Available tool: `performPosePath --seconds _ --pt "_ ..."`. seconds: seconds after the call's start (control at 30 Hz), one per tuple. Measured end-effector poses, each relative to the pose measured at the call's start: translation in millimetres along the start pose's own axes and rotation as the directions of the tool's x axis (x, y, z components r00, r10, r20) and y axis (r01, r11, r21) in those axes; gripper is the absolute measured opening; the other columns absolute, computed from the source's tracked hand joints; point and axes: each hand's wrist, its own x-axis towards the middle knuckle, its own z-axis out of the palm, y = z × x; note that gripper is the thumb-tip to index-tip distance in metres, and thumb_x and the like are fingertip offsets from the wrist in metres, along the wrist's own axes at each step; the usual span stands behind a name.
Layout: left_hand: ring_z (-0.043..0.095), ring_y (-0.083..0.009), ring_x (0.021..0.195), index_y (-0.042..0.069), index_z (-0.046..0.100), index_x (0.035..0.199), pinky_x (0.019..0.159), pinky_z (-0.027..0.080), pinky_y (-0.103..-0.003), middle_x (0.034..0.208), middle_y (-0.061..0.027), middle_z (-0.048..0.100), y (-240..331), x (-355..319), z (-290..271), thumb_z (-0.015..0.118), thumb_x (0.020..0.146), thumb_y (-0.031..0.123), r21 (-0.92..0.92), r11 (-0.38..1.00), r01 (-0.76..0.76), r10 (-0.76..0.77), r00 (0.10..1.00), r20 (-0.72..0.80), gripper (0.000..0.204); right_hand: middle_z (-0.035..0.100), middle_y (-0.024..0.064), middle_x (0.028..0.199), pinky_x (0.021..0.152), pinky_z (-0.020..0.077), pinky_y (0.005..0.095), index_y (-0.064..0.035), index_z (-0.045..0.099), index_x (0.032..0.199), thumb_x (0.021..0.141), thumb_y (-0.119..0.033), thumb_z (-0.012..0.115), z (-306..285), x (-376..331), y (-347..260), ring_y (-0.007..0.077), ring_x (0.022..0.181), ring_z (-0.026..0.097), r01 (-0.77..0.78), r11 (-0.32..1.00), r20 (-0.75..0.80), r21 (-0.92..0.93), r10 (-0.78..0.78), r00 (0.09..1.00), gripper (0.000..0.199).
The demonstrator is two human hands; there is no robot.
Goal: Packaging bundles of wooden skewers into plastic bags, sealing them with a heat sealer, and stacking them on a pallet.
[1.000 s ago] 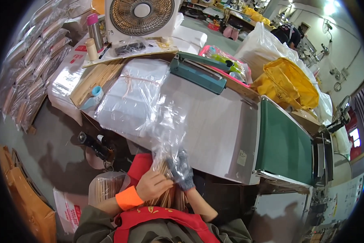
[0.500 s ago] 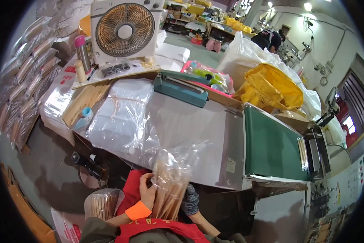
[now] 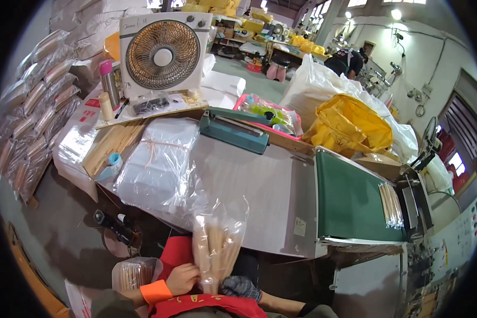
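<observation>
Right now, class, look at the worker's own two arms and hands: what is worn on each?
The left hand is bare, with a bright orange cuff at the wrist over an olive-green sleeve. The right hand wears a dark grey knitted glove, and a dark sleeve covers that forearm. No rings or watch show.

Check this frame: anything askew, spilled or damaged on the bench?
Nothing spilled or broken. The left hand and gloved right hand hold a clear bag of sticks upright. The stack of empty bags overhangs the table edge. One sealed pack lies on the green belt.
</observation>
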Motion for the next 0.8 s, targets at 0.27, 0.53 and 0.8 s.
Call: performPosePath --seconds 0.27,0.53,0.8 --pt "0.052 -0.0216 0.06 0.004 0.052 0.089 0.055 0.042 -0.032 0.068 -0.0087 0.054 114 249 -93 0.05 0.088 0.008 -0.207 0.955 -0.212 0.088 0.87 -0.485 0.005 0.058 0.0126 0.091 0.063 0.0486 0.0281 -0.0019 0.05 0.091 0.09 -0.004 0.05 -192 116 -121 0.0183 0.069 0.058 0.321 0.939 -0.887 0.126 -0.038 0.46 0.003" --pt "0.06 -0.0357 0.064 0.005 0.053 0.09 0.056 0.045 -0.042 0.07 -0.0161 0.061 52 291 -68 0.053 0.088 0.015 0.196 0.979 -0.055 0.129 0.912 -0.39 0.011 0.056 0.0198 0.108 0.085 0.0471 0.0372 -0.0042 0.061 0.099 0.069 -0.001 0.064 -184 87 -57 0.0328 0.097 0.057 -0.142 0.767 -0.562 -0.626 -0.316 0.764 0.03" --pt "0.059 -0.0354 0.062 0.003 0.055 0.086 0.056 0.045 -0.043 0.068 -0.0157 0.061 99 289 -110 0.053 0.087 0.015 0.059 0.978 -0.199 0.202 0.842 -0.501 0.012 0.063 0.0134 0.089 0.07 0.049 0.0417 -0.0089 0.061 0.093 0.081 -0.028 0.056 -265 81 -109 0.0309 0.079 0.061 -0.109 0.588 -0.05 -0.801 0.116 0.992 0.024"
